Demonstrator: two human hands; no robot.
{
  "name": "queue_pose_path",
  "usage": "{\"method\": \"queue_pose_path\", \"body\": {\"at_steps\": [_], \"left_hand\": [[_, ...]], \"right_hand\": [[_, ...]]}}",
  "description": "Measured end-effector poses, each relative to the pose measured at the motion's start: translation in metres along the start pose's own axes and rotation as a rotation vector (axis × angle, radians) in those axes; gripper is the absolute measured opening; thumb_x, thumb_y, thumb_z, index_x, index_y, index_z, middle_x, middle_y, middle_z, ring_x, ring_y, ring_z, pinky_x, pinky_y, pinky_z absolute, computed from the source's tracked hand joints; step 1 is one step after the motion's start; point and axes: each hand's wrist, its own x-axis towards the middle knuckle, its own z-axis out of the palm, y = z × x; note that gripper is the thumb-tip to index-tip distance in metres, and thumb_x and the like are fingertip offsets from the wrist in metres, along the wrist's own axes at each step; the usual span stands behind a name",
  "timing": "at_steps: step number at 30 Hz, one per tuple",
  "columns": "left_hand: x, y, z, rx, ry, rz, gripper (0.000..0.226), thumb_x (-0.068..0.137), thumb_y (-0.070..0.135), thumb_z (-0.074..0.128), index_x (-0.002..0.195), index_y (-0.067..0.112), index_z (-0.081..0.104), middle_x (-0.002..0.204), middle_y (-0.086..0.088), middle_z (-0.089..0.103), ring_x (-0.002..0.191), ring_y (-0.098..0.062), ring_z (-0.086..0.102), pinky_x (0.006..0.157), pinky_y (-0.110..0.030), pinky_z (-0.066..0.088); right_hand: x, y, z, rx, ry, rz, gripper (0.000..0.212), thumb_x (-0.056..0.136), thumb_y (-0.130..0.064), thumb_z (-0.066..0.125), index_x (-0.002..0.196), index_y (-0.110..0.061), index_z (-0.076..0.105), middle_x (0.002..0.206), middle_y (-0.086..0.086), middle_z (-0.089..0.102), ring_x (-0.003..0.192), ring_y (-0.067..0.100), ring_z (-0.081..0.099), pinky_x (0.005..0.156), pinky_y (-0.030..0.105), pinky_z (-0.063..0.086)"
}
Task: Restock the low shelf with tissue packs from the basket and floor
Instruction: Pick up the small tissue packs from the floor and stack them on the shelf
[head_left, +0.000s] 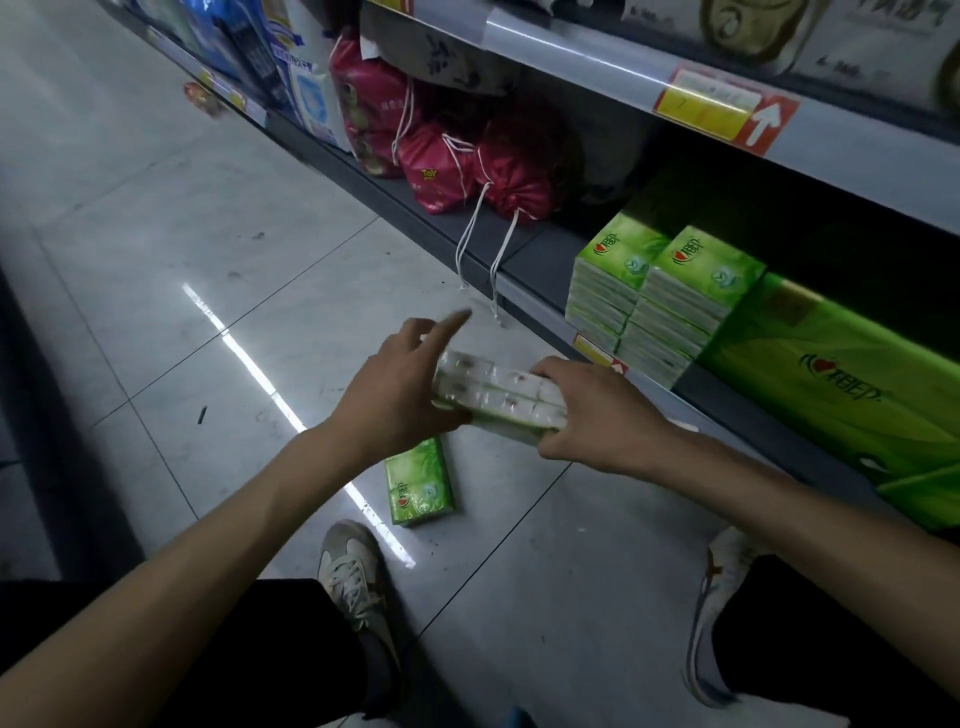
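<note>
Your knees in dark trousers frame the bottom edge, with your left sneaker (353, 577) and right sneaker (714, 613) planted on the pale tiled floor (156, 249) as you crouch. Your forearms reach forward from there, and both hands meet on one tissue pack (498, 397) held in the air above the tiles, in front of the low shelf (540, 260). Your left hand (400, 395) cups the pack's left end from below and behind, its forefinger stretched out loose and blurred; your right hand (597, 415) is closed over the right end, fingers curled across the top and thumb underneath. The pack shows its pale layered side upward. Directly beneath it, a second green pack (420, 483) lies flat on the floor, just ahead of your left shoe. To the right, two stacks of the same green packs (665, 296) already stand side by side, touching, at the shelf's front edge, and a large green tissue bundle (841, 384) lies beside them further right. Left of a bare stretch of shelf sit red drawstring bags (467, 166), their white cords hanging over the shelf lip. A yellow and red price label (727, 109) is clipped to the shelf rail above. No basket shows in this view
</note>
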Motion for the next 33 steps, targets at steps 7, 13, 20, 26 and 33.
{"method": "queue_pose_path", "body": {"at_steps": [7, 13, 20, 26, 33], "left_hand": [[-0.012, 0.019, 0.005, 0.15, 0.035, 0.114, 0.068, 0.073, 0.047, 0.083, 0.136, 0.032, 0.061, 0.119, 0.008, 0.07, 0.102, -0.025, 0.068, 0.074, -0.037, 0.058], [-0.022, 0.024, -0.015, -0.212, -0.089, -0.293, 0.064, 0.064, 0.069, 0.069, 0.115, 0.031, 0.076, 0.098, 0.004, 0.079, 0.087, -0.023, 0.071, 0.075, -0.04, 0.058], [-0.033, 0.007, -0.035, -0.909, 0.003, -0.793, 0.03, 0.079, 0.036, 0.086, 0.093, 0.009, 0.082, 0.074, -0.011, 0.071, 0.061, -0.015, 0.063, 0.057, -0.025, 0.057], [-0.034, 0.003, -0.049, -1.201, 0.084, -0.892, 0.04, 0.081, 0.041, 0.082, 0.107, 0.012, 0.078, 0.083, -0.007, 0.069, 0.062, -0.017, 0.064, 0.055, -0.025, 0.056], [-0.015, 0.016, -0.061, -1.314, 0.079, -0.79, 0.06, 0.081, 0.05, 0.08, 0.122, 0.007, 0.072, 0.092, -0.011, 0.065, 0.07, -0.02, 0.061, 0.062, -0.028, 0.055]], "right_hand": [[-0.001, 0.008, -0.004, -0.259, 0.064, -0.205, 0.064, 0.07, -0.021, 0.068, 0.133, -0.026, 0.056, 0.116, -0.003, 0.063, 0.101, 0.022, 0.059, 0.074, 0.031, 0.038], [0.005, 0.014, -0.014, -0.048, 0.187, -0.021, 0.07, 0.078, -0.012, 0.067, 0.145, -0.024, 0.052, 0.135, 0.004, 0.056, 0.121, 0.026, 0.051, 0.098, 0.038, 0.046], [-0.008, 0.011, -0.008, 0.146, 0.218, 0.233, 0.051, 0.085, -0.026, 0.072, 0.133, -0.025, 0.053, 0.117, 0.004, 0.057, 0.106, 0.028, 0.06, 0.088, 0.041, 0.053], [-0.022, -0.033, -0.006, 0.568, 0.201, 0.182, 0.033, 0.087, -0.038, 0.077, 0.109, -0.028, 0.056, 0.087, 0.002, 0.072, 0.079, 0.018, 0.073, 0.077, 0.041, 0.058], [-0.027, -0.067, -0.006, 0.832, 0.229, 0.029, 0.054, 0.079, -0.049, 0.081, 0.124, -0.039, 0.054, 0.105, -0.003, 0.07, 0.091, 0.014, 0.074, 0.086, 0.045, 0.06]]}}
